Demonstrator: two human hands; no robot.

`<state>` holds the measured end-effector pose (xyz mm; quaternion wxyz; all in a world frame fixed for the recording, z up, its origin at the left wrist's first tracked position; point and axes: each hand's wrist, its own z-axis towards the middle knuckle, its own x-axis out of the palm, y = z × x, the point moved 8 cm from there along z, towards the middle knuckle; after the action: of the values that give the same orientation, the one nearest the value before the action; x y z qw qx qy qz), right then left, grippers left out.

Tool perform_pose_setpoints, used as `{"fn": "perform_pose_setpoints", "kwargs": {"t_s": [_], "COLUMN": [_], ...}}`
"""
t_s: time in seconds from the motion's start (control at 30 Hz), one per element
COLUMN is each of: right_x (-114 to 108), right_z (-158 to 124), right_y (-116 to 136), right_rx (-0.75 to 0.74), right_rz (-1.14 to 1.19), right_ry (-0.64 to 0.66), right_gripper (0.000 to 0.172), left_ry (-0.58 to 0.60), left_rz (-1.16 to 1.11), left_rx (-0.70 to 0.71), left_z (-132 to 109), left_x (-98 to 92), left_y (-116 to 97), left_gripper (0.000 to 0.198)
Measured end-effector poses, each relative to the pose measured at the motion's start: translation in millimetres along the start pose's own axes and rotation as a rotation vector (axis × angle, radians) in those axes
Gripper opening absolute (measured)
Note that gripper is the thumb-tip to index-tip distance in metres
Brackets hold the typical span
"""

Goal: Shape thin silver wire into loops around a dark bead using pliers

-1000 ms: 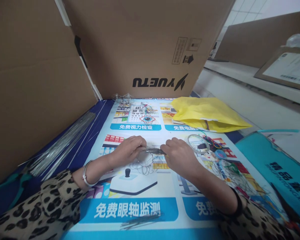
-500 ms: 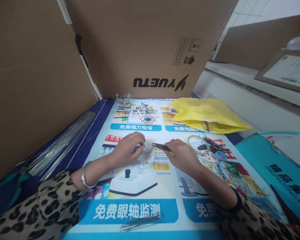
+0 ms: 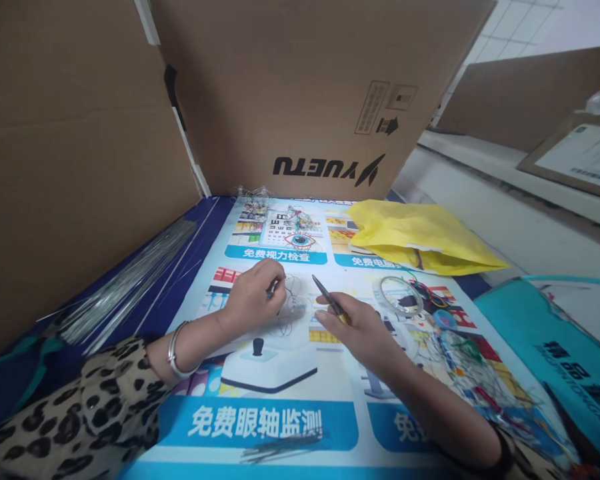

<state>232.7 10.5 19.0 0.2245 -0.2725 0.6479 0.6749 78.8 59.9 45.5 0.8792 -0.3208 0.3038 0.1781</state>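
In the middle of the printed poster, my left hand (image 3: 257,291) is closed in a pinch on a thin wire piece (image 3: 291,297), whose loose loops spread to the right of my fingers. My right hand (image 3: 363,327) grips a pair of needle-nose pliers (image 3: 334,301) with yellow on the handle. The pliers' dark jaws point up and left, apart from the wire. Most of the handles are hidden in my palm. Exactly where my left fingertips meet the wire is hard to make out.
Straight silver wires (image 3: 130,283) lie in a bundle at the left. Cardboard (image 3: 300,93) stands behind. A yellow bag (image 3: 425,233), a wire coil (image 3: 401,295), tangled coloured wires (image 3: 460,360) and a teal bag (image 3: 555,347) are on the right. Short dark wires (image 3: 283,448) lie in front.
The pliers have drawn back from the wire and turned, jaws now pointing more upward. My right fingers have loosened and shifted on the handles. My left hand keeps its pinch.
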Motion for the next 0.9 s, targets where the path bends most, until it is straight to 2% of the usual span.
{"fn": "perform_pose_setpoints", "kwargs": {"t_s": [0.17,0.27,0.37,0.53,0.73,0.9], "right_x": [12,19,25,21,12,11], "right_z": [6,10,13,17,18,17], "right_y": [-9,-10,-11,-14,-10,-6], "right_rx": [0.139,0.131,0.115,0.081,0.048,0.015], "right_rz": [0.075,0.116,0.171,0.235,0.121,0.030], "right_ry": [-0.109,-0.109,-0.099,-0.151,-0.159,-0.171], "right_gripper": [0.038,0.038,0.030,0.028,0.021,0.022], "left_ry": [-0.006,0.018,0.056,0.135,0.302,0.359], "left_rz": [-0.075,-0.135,-0.199,-0.310,-0.457,-0.417], "left_rx": [-0.141,-0.235,-0.309,-0.424,-0.533,-0.545], "left_z": [0,-1,-2,-2,-5,-4], "left_x": [-0.6,2.2,5.6,10.6,25.6,26.4], "left_y": [1,4,7,9,15,18], "left_gripper": [0.008,0.006,0.003,0.002,0.009,0.011]}}
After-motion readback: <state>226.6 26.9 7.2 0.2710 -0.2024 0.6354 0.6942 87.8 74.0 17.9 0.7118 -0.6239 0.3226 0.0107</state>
